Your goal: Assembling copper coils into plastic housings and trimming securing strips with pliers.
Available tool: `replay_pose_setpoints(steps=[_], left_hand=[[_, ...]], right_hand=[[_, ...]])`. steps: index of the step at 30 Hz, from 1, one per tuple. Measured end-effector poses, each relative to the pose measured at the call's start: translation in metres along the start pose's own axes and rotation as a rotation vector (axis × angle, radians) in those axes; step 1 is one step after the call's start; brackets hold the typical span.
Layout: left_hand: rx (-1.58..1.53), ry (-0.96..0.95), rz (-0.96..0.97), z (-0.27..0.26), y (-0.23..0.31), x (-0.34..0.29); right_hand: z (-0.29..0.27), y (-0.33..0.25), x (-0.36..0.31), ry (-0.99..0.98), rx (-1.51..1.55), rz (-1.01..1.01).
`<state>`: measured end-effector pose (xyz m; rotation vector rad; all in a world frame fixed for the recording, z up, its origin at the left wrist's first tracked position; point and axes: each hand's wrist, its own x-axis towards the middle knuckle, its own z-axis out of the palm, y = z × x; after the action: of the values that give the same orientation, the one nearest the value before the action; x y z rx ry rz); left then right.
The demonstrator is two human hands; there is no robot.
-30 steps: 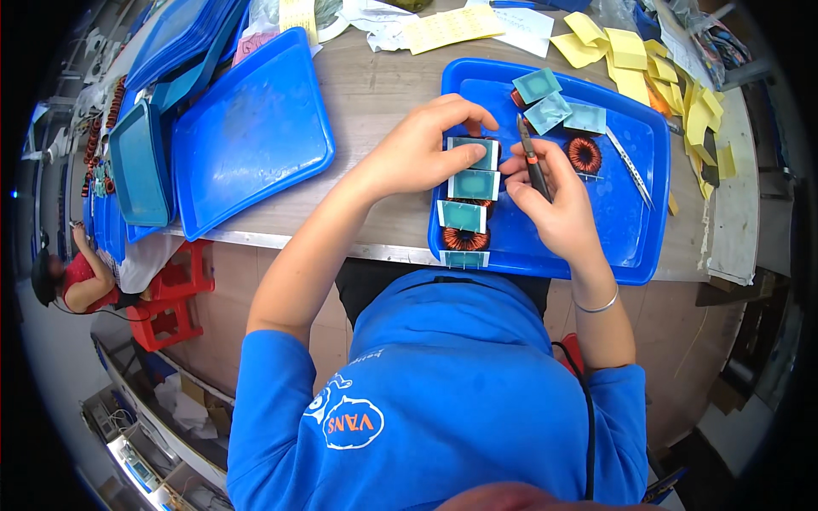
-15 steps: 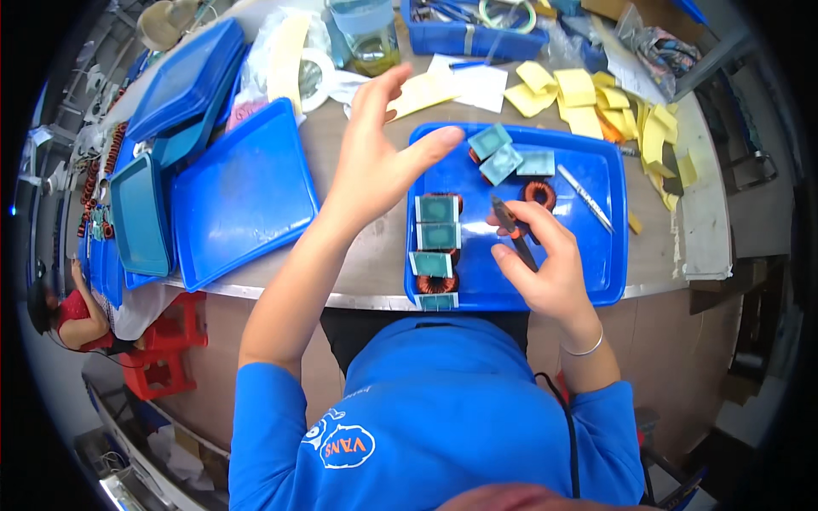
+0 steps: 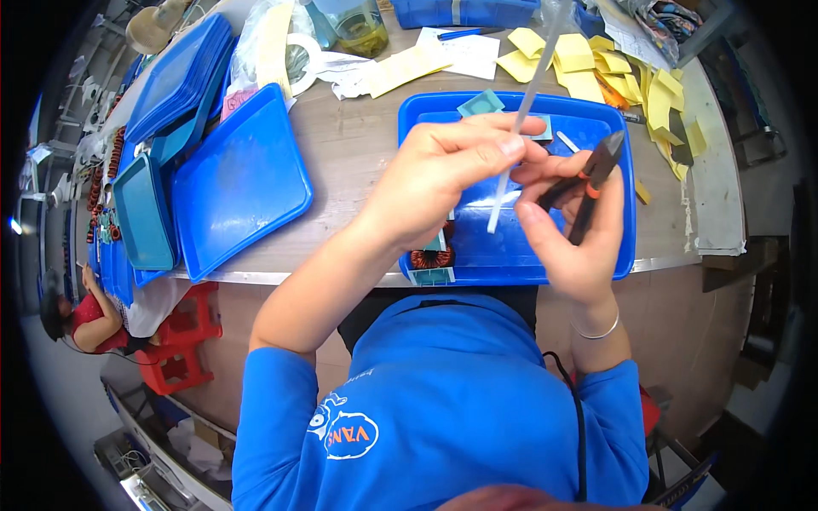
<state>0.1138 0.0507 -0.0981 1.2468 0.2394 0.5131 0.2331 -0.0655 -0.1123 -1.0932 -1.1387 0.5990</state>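
White tube [image 3: 520, 119] pinched by raised left hand [image 3: 443, 166]; right hand [image 3: 571, 230] grasping pliers [image 3: 588, 183].

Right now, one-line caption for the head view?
Left hand pinches a clear thin tube; right hand holds black pliers over a blue tray.

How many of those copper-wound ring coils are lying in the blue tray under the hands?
1 shows plainly: a coil on the blue tray near its front edge, just below the left hand. More may be hidden beneath both hands.
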Motion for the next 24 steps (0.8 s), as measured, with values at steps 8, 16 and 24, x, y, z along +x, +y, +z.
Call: replay_pose_setpoints(steps=[8,16,24], left_hand=[[0.364,-0.068,0.136,-0.001,-0.009,-0.013],[1.234,0.114,0.097,-0.072,-0.021,0.038],[1.306,-0.17,0.139,-0.086,-0.046,0.084]], right_hand=[[0.009,0.005,-0.009,0.067,-0.24,-0.148],[-0.032,0.037,-0.038,-0.008,-0.585,0.37],[-0.037,0.025,-0.027,0.126,0.02,0.404]])
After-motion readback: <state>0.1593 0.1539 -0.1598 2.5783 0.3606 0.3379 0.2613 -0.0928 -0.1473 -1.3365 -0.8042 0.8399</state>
